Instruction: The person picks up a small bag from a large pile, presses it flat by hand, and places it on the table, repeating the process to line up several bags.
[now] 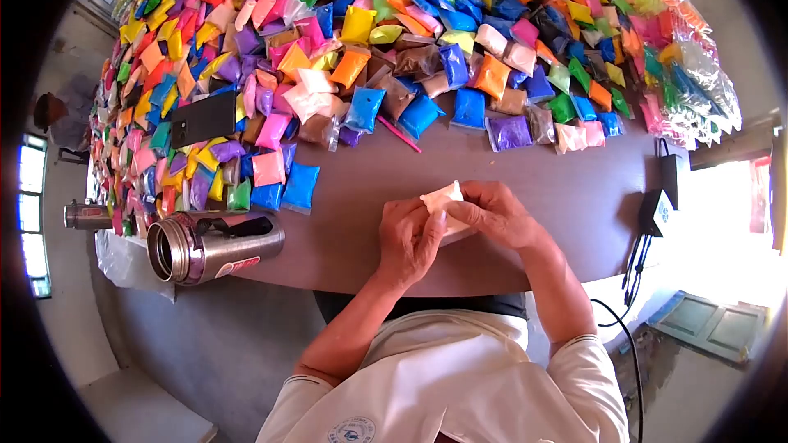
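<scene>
Nearest, past the pale shirt (427,377), both bare hands are held close together over the near part of the brown table (353,254), and a pale peach piece (443,196) is clamped between them. It is pinched from one side by the left hand (405,239) and from the other by the right hand (497,215), whose thumb is laid across it; the fingers behind are partly hidden, so it cannot be told whether the piece is wrapped. For good handling, light and even pressure is judged best, since a soft piece could be misshapen, or a thin wrapper split, if one thumb were pushed harder. The piece is best kept low over the tabletop, where a drop would be caught. Farther to the left, a metal flask (242,239) is laid on its side near the edge; it might roll if nudged, so the left elbow is best kept clear. Beyond, a pink stick (400,134) is seen beside heaped coloured packets (350,67), on which a black phone (203,120) is rested.
</scene>
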`<state>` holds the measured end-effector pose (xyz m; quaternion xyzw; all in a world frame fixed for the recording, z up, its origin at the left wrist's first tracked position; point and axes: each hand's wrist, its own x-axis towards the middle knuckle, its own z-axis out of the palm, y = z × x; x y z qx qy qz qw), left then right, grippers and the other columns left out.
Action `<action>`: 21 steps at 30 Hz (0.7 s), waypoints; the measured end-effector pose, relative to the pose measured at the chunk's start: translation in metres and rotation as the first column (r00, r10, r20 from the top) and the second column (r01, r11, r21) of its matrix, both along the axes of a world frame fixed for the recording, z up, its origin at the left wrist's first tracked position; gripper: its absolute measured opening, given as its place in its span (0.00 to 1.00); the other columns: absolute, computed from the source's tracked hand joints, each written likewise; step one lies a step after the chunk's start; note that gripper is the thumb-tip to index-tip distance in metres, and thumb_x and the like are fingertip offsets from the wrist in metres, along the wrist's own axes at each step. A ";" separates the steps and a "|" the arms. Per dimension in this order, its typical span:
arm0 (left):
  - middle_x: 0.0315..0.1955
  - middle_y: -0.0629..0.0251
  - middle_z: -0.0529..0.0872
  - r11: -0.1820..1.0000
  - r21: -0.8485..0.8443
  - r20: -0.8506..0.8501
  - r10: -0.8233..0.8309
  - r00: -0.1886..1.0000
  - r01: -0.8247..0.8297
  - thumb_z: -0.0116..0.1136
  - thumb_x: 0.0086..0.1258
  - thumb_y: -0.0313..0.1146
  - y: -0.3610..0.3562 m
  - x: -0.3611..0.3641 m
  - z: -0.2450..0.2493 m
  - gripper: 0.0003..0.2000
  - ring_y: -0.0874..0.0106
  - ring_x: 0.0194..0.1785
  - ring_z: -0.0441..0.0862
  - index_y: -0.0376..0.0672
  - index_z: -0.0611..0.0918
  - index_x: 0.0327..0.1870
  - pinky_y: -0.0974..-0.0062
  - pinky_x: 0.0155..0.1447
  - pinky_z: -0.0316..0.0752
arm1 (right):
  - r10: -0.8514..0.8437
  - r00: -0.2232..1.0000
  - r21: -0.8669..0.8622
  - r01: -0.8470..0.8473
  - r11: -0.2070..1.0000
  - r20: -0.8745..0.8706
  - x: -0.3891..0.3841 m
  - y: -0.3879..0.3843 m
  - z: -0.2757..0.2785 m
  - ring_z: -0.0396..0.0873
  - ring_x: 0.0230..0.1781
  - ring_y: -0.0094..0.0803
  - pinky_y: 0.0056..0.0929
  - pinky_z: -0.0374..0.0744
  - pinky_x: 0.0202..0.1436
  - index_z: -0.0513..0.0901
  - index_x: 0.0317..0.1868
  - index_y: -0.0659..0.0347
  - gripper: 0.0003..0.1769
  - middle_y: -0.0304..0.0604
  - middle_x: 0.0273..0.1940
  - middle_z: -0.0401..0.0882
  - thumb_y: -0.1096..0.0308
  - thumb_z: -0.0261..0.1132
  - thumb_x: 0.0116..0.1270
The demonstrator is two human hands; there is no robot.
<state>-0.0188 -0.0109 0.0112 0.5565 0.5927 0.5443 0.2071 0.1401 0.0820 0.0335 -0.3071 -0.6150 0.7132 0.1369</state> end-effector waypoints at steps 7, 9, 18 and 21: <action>0.29 0.63 0.83 0.997 0.060 -0.061 -0.049 0.997 0.052 0.57 0.72 0.44 0.002 -0.001 -0.006 0.15 0.63 0.36 0.79 0.41 0.84 0.33 0.65 0.48 0.67 | -0.143 0.938 -0.094 0.119 0.988 -0.315 -0.007 -0.019 -0.030 0.70 0.30 0.13 0.18 0.69 0.29 0.84 0.48 0.68 0.14 0.30 0.33 0.79 0.63 0.63 0.75; 0.30 0.63 0.83 0.996 -0.056 -0.008 -0.076 0.997 0.075 0.58 0.71 0.44 0.000 -0.002 -0.002 0.14 0.63 0.37 0.79 0.41 0.84 0.36 0.65 0.48 0.67 | -0.203 0.959 -0.135 0.179 0.975 -0.199 -0.007 -0.020 -0.031 0.71 0.30 0.13 0.17 0.70 0.29 0.84 0.46 0.67 0.13 0.30 0.33 0.80 0.64 0.62 0.75; 0.26 0.65 0.79 0.989 -0.108 0.040 -0.096 0.995 0.100 0.57 0.74 0.48 -0.004 -0.004 -0.013 0.17 0.64 0.35 0.73 0.42 0.82 0.35 0.65 0.46 0.67 | -0.252 0.905 -0.137 0.217 0.966 -0.341 -0.017 -0.016 -0.031 0.78 0.39 0.19 0.23 0.78 0.42 0.83 0.49 0.67 0.15 0.36 0.39 0.84 0.62 0.65 0.74; 0.25 0.66 0.78 0.988 -0.099 0.006 -0.116 0.993 0.116 0.58 0.73 0.48 -0.003 -0.003 -0.012 0.17 0.65 0.34 0.73 0.42 0.81 0.33 0.66 0.45 0.66 | -0.197 0.923 -0.119 0.166 0.979 -0.331 -0.013 -0.012 -0.030 0.78 0.40 0.19 0.23 0.79 0.44 0.82 0.50 0.67 0.15 0.36 0.41 0.84 0.62 0.66 0.74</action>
